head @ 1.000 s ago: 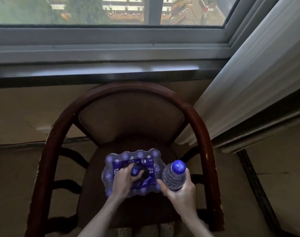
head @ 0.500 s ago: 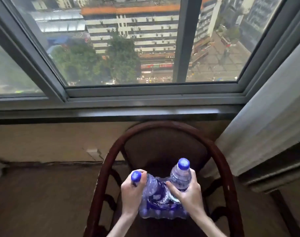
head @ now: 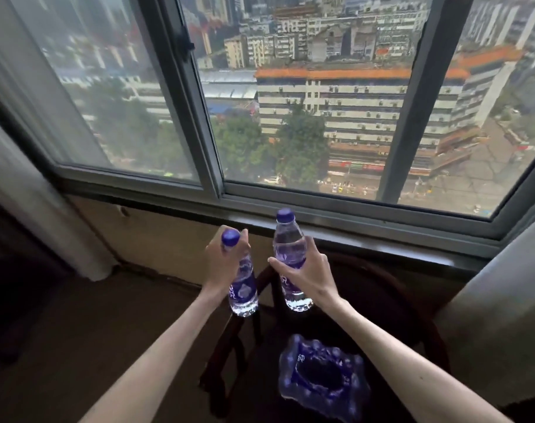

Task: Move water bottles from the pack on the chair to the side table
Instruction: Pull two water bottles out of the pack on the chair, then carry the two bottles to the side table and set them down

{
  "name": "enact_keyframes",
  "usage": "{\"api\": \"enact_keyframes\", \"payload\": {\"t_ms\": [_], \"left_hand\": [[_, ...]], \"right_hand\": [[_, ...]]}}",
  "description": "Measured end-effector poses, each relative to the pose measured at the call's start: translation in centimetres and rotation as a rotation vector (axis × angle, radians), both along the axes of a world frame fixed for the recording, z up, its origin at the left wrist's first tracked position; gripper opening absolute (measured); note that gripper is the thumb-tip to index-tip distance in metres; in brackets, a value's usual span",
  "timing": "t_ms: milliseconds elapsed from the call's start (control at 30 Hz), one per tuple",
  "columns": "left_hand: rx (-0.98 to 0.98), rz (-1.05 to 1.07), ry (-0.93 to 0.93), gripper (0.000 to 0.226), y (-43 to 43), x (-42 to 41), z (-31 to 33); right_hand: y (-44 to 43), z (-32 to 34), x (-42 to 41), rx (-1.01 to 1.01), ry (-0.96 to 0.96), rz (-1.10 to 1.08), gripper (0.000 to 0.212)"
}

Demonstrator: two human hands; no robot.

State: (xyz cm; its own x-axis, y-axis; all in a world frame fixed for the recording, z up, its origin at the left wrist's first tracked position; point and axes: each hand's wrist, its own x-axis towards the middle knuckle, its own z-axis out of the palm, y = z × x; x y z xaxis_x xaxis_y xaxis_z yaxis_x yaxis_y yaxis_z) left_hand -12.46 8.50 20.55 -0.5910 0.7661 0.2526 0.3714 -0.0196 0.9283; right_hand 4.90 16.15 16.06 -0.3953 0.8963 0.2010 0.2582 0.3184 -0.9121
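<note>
You have two bottles in the air, both upright and clear of the pack (head: 322, 381). The left bottle (head: 243, 288) hangs from your left hand (head: 225, 261), which is closed around its neck just under the blue cap. The right bottle (head: 290, 264) sits in your right hand (head: 302, 270), wrapped around the middle of the body at the label. The two are near each other but apart, at about 12 o'clock from the pack.

The pack lies on the chair (head: 412, 300) seat at 6 o'clock, its wrap torn open at the top, with more blue caps showing round the hole. The window (head: 290, 102) fills the view at 12 o'clock, with curtains at 9 and 3 o'clock.

The worktop you are heading for is not in view, so I cannot tell which way you must carry them.

The weak point is probably your left grip. A neck hold lets a full bottle swing, and if you turn fast it may slip or knock against the right bottle or the chair's arm. The thin body may also dent under your right hand. As you turn, watch the chair back and the sill, both close below the bottles.
</note>
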Motion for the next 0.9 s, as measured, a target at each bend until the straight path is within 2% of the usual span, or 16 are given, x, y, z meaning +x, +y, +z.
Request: {"api": "enact_keyframes", "payload": {"t_ms": [167, 367, 433, 567, 733, 900], "left_hand": [[0.042, 0.233, 0.026, 0.022, -2.8, -5.4, 6.8], [0.112, 0.453, -0.052, 0.021, -10.4, -12.1, 11.9], [0.139, 0.525, -0.069, 0.023, -14.2, -15.0, 12.5], [0.138, 0.662, -0.038, 0.025, -22.6, -22.2, 12.8], [0.146, 0.815, -0.037, 0.027, -32.7, -32.0, 11.5], [0.113, 0.923, -0.019, 0.023, -41.9, -42.4, 9.4]], "right_hand": [[-1.4, 5.3, -6.4, 0.028, 0.031, 0.143, 0.072], [-7.0, 9.3, -15.9, 0.046, 0.088, 0.292, 0.066], [-9.8, 10.2, -20.0, 0.022, 0.11, 0.386, 0.067], [-16.2, 10.9, -29.6, -0.014, 0.141, 0.571, 0.055], [-25.3, 9.9, -41.7, -0.013, 0.176, 0.693, 0.072], [-33.7, 8.6, -53.9, -0.08, 0.185, 0.759, 0.075]]}}
